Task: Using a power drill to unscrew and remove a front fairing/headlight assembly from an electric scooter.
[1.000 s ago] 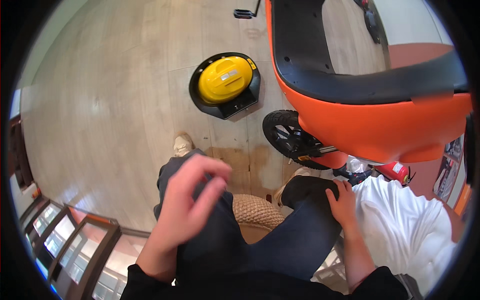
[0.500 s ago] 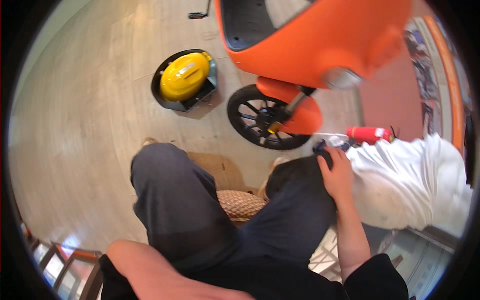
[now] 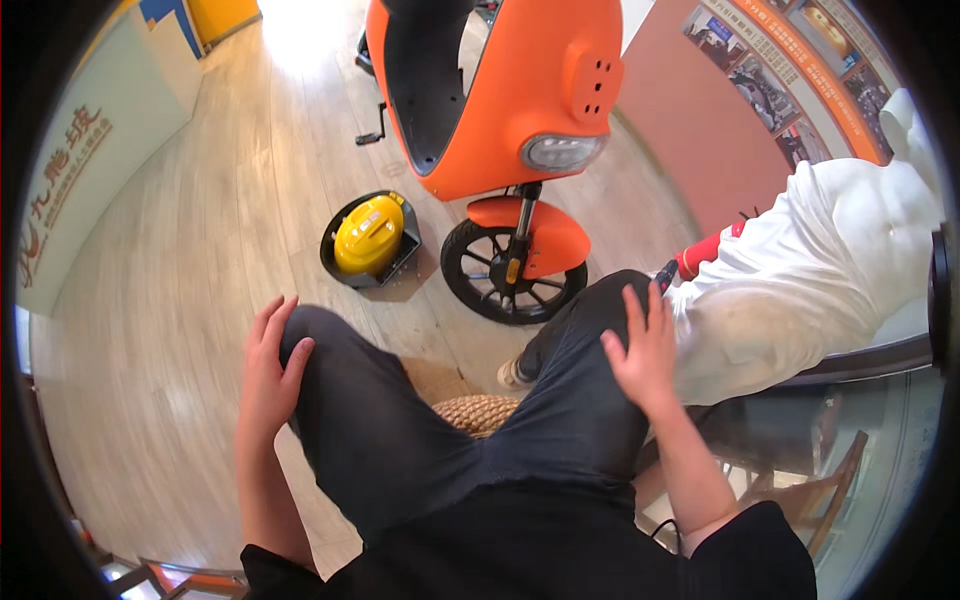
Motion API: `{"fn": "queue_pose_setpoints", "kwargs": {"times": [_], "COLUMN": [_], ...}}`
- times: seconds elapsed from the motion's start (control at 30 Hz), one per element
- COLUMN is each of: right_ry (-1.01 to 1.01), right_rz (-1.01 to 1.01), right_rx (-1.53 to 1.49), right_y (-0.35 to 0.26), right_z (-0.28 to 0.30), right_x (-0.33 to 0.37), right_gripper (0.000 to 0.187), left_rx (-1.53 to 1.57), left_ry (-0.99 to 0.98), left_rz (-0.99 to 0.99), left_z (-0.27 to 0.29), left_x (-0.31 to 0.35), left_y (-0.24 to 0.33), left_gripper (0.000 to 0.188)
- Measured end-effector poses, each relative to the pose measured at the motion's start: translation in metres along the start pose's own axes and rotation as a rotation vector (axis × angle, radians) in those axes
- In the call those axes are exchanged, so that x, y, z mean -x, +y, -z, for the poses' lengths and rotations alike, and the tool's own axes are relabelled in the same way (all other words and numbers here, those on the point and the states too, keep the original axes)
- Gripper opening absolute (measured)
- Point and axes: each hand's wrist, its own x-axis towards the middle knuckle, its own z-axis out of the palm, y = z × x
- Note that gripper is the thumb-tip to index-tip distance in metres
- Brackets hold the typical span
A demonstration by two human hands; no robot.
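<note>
Two trouser knees (image 3: 337, 352) lie against the left grip (image 3: 268, 375) and right grip (image 3: 645, 358).

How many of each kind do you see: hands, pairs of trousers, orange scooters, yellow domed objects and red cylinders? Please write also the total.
Hands: 2 (left hand, right hand)
Dark trousers, pairs: 1
Orange scooter: 1
Yellow domed object: 1
Red cylinder, partly hidden: 1
Total: 6

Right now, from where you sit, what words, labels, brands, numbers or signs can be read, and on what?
I don't copy wording out, but lettering stands here:
White wall, left: large reddish-brown characters; the smaller line beside them is hard to read.
Orange band, upper right: small pale characters, mostly too small to read.
Glass panel, lower right: faint marks, too blurred to tell.
</note>
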Motion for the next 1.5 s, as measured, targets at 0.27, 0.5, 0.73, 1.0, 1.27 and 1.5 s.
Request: {"fn": "queue_pose_setpoints", "kwargs": {"times": [0.27,0.5,0.73,1.0,1.27,1.5], "right_ry": [-0.189,-0.53,-1.522,-1.22,-0.665,-0.533], "right_rz": [-0.044,0.141,0.041,-1.262,-1.553,-1.127], "right_rx": [0.072,0.241,-0.688,-1.247,-1.586,-1.34], "right_y": [-0.027,-0.067,-0.189,-0.272,-0.333,-0.302], "right_z": [0.003,0.025,-0.094,-0.445,-0.536,-0.545], "right_x": [0.006,-0.003,-0.137,-0.167,-0.153,-0.155], "right_gripper": [0.091,0.095,0.047,0.068,0.038,0.028], "left_rx": [-0.067,-0.133,-0.121,0.17,0.19,0.231], "left_ry": [0.091,0.107,0.103,0.101,0.021,0.063], "left_rz": [0.051,0.092,0.166,0.208,0.213,0.273], "left_z": [-0.024,-0.025,-0.024,-0.025,-0.019,-0.033], "left_x": [0.001,-0.005,-0.009,-0.024,-0.041,-0.043], "left_y": [-0.002,0.008,0.005,-0.024,-0.021,-0.015], "left_gripper": [0.043,0.05,0.061,0.055,0.053,0.057]}}
